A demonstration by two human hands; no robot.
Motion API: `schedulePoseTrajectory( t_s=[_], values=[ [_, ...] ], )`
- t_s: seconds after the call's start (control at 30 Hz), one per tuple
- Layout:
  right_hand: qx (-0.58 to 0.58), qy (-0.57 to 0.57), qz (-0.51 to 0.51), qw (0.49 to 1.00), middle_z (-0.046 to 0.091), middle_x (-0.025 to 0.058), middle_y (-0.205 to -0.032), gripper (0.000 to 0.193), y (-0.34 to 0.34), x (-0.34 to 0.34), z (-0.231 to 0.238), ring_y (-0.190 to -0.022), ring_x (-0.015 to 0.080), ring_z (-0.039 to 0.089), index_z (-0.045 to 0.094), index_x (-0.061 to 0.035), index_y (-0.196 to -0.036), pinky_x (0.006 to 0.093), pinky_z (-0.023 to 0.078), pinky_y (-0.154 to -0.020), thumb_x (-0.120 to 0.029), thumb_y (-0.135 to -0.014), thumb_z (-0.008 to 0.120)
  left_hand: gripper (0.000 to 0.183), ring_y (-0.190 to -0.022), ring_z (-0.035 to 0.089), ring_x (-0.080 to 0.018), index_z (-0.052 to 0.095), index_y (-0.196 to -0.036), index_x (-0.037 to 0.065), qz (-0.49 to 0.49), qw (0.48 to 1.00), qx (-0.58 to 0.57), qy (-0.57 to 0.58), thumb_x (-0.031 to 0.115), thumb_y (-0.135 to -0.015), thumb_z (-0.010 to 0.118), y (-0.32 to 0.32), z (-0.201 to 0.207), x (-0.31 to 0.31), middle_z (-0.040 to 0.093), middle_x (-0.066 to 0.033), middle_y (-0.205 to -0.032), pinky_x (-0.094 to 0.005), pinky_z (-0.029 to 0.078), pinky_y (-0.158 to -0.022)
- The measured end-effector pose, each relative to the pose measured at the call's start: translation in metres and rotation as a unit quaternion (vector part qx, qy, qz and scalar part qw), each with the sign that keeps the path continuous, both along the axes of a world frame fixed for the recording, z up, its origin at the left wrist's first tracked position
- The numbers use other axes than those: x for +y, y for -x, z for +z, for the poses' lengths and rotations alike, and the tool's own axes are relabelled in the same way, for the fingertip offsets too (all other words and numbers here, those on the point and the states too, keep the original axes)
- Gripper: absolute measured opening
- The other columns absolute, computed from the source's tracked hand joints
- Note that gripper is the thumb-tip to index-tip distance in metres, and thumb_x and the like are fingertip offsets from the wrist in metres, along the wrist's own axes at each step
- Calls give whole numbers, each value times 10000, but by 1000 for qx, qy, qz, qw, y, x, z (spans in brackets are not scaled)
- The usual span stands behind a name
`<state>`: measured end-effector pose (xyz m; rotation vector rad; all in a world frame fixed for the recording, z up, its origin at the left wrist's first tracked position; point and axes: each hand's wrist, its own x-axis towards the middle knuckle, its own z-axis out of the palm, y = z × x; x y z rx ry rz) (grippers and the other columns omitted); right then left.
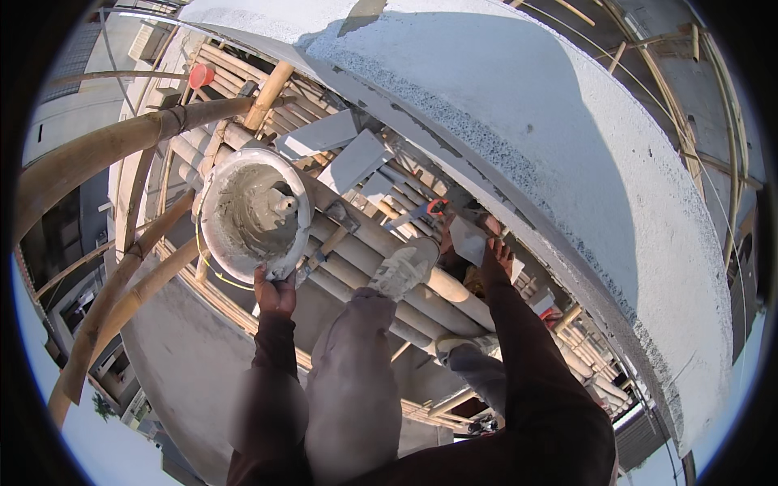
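Note:
My left hand (277, 293) is closed on the near rim of a round, pale bucket (306, 212). Wet grey mortar (247, 223) coats its inside, and a pale, knob-ended thing (284, 204) sticks out of it. Farther right, my right hand (498, 263) reaches down beside the white wall, its fingers curled at the edge of a light grey tile (468, 240). Skin-toned patches at the tile's far side look like another person's hand (446, 233), mostly hidden. Left of the tile lies a tool with a red-orange handle (438, 207) and a flat grey blade.
I stand on bamboo scaffolding (454, 296), my shoe (405, 267) on the poles, with gaps between them. Several flat grey slabs (356, 162) lie beyond the bucket. A curved white wall (519, 105) rises on the right. Thick bamboo poles (138, 142) cross at left, near a red container (201, 76).

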<state>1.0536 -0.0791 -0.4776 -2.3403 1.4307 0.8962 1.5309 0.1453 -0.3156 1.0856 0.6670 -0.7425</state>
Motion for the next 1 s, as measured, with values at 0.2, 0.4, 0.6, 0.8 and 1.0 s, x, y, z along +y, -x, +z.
schedulePoseTrajectory(
  t_s=[0.2,0.4,0.6,0.8,1.0],
  values=[
    [-79,28,6,996,466,183,-1328,811,9,9,67,-1259,406,451,436,-82,-1381,522,360,-1062,-247,-685,819,993,-1421,340,-364,141,-1562,35,-58,991,90,-84,602,-896,612,21,48,-22,299,-194,-1556,-549,244,-1187],
    [-48,-21,-83,995,474,175,-1329,799,1,-5,173,-1278,397,447,439,-77,-1369,515,357,-1074,-265,-697,829,1031,-1424,335,-353,112,-1586,48,-217,943,82,-240,679,-902,554,46,112,-18,302,-195,-1559,-516,293,-1147],
    [-61,-65,-154,984,479,173,-1325,783,12,-6,277,-1278,400,447,439,-75,-1371,517,356,-1075,-262,-711,817,834,-1343,455,-316,289,-1533,21,-463,850,-21,-249,540,-949,584,67,207,-69,458,-167,-1464,-471,356,-1099],
    [-113,1,-146,983,500,166,-1298,765,12,3,407,-1275,391,448,445,-65,-1383,513,352,-1070,-255,-728,792,766,-1311,504,-330,374,-1479,-36,-669,691,-198,-192,392,-922,677,103,272,-129,552,-180,-1383,-403,390,-1092],
    [-185,9,-161,969,516,152,-1258,782,6,-3,555,-1220,364,469,463,-49,-1368,511,345,-1061,-226,-680,791,1003,-1376,407,-424,326,-1492,-47,-798,387,-461,-38,414,-754,825,183,335,-180,432,-291,-1451,-471,352,-1140]
  ],
)
